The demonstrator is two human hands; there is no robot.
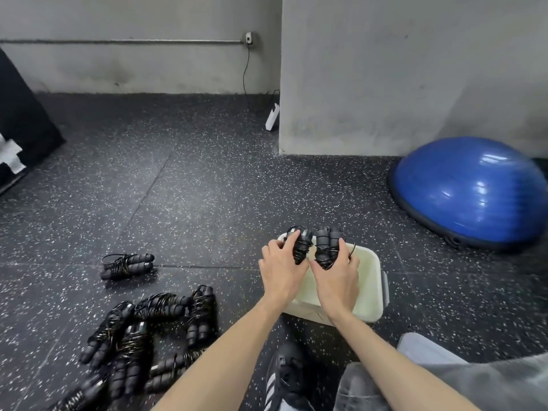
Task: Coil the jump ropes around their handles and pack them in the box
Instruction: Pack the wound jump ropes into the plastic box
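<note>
The left hand (280, 269) curls its grip round one coiled jump rope (301, 247), and the right hand (336, 275) clamps on a second coiled bundle (326, 247). Both are held side by side, touching or nearly so, over the far end of the pale box (370, 292) on the speckled floor (192, 188). The hands cover most of the box's inside (what lies in it I cannot see). To the left, one wound rope (127, 266) lies alone; nearer the person, a heap of wound ropes (148, 330) overlaps so much that I cannot count them, and the frame edge cuts it off. A blue half-ball trainer (471, 188) sits by the wall, right. A black shoe (286, 378) pokes out below.
</note>
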